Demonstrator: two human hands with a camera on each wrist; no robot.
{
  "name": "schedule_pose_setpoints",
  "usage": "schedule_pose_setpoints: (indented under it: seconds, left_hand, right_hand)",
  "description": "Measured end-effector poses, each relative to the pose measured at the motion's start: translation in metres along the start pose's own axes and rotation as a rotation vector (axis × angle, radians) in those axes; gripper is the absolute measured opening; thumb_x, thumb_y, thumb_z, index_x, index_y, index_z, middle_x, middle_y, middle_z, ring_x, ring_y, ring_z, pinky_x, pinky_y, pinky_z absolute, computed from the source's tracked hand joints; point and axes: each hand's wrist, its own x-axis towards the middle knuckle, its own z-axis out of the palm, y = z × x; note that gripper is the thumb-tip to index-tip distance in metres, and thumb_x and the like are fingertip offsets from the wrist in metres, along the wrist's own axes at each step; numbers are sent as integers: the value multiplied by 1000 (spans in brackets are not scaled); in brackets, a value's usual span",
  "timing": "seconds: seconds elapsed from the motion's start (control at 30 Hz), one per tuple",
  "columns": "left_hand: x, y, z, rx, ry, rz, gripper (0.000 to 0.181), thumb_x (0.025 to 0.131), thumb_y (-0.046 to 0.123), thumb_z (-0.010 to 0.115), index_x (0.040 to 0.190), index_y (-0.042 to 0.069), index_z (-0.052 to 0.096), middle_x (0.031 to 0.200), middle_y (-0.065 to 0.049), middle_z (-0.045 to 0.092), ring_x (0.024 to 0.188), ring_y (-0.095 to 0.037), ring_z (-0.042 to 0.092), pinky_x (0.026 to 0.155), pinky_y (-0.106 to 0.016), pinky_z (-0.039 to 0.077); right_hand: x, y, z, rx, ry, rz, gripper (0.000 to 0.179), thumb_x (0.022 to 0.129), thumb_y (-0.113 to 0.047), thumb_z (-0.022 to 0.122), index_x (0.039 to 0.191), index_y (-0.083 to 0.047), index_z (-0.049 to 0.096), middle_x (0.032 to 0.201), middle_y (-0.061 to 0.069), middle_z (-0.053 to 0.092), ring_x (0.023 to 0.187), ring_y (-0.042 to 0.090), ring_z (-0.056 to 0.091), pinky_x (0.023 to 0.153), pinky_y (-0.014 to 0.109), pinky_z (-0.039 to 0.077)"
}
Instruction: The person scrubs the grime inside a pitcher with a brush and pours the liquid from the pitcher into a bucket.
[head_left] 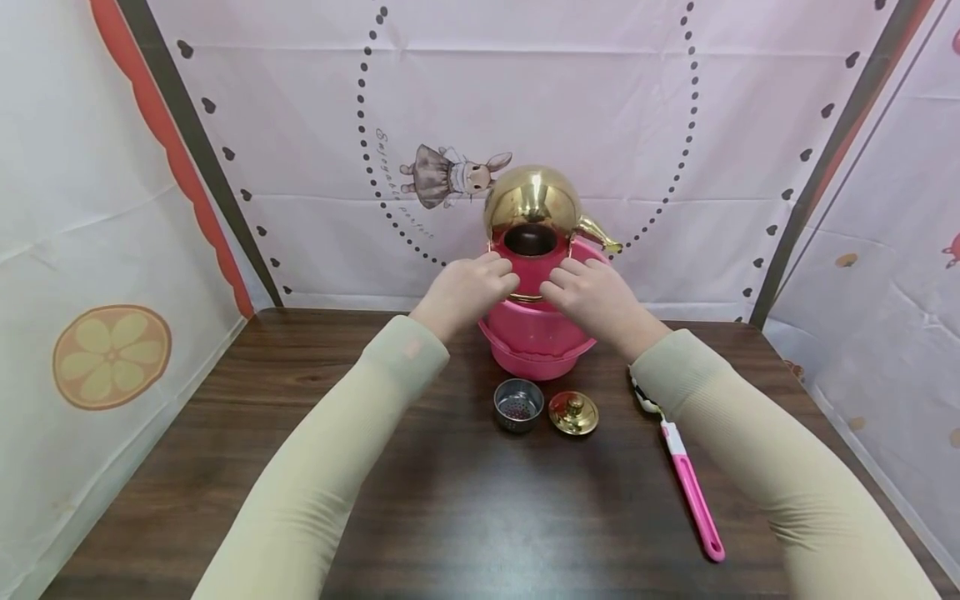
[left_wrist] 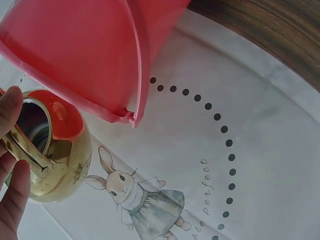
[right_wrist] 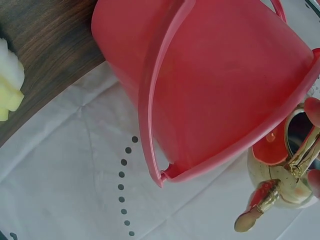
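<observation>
A shiny gold teapot (head_left: pixel 534 196) is held tilted above a pink bucket (head_left: pixel 534 348), its round mouth (head_left: pixel 530 240) turned toward me and its spout (head_left: pixel 597 234) pointing right. My left hand (head_left: pixel 474 287) grips the left part of the teapot's handle, and in the left wrist view its thumb and fingers close around the gold handle (left_wrist: pixel 31 156). On the other side, my right hand (head_left: pixel 590 296) grips the same handle with curled fingers. Pink from the bucket reflects on the teapot's shoulder (left_wrist: pixel 64 120). The bucket's handle (right_wrist: pixel 147 107) hangs down its near side.
In front of the bucket, a metal strainer cup (head_left: pixel 519 406) stands on the dark wooden table (head_left: pixel 450 517). Beside it lies the gold lid (head_left: pixel 573 414), knob up. A pink-handled brush (head_left: pixel 692 492) lies near my right sleeve. Printed cloth (head_left: pixel 600 100) hangs close behind the bucket.
</observation>
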Motion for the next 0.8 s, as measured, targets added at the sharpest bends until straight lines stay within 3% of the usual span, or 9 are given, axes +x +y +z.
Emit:
schedule_pose_setpoints:
  seconds: [0.37, 0.8]
  left_hand:
    - [2, 0, 3, 10, 8, 27, 21, 87, -7, 56, 77, 9, 64, 78, -5, 58, 78, -21, 55, 56, -27, 49]
    - [5, 1, 8, 16, 48, 30, 24, 87, -10, 52, 73, 8, 62, 76, -7, 56, 78, -22, 54, 55, -26, 46]
  right_hand:
    - [1, 1, 1, -39, -15, -12, 16, 84, 3, 57, 72, -9, 59, 69, 5, 58, 69, 25, 51, 58, 32, 43]
    - [2, 6, 2, -111, -20, -40, 23, 85, 8, 53, 71, -8, 61, 68, 6, 59, 70, 26, 51, 74, 36, 48]
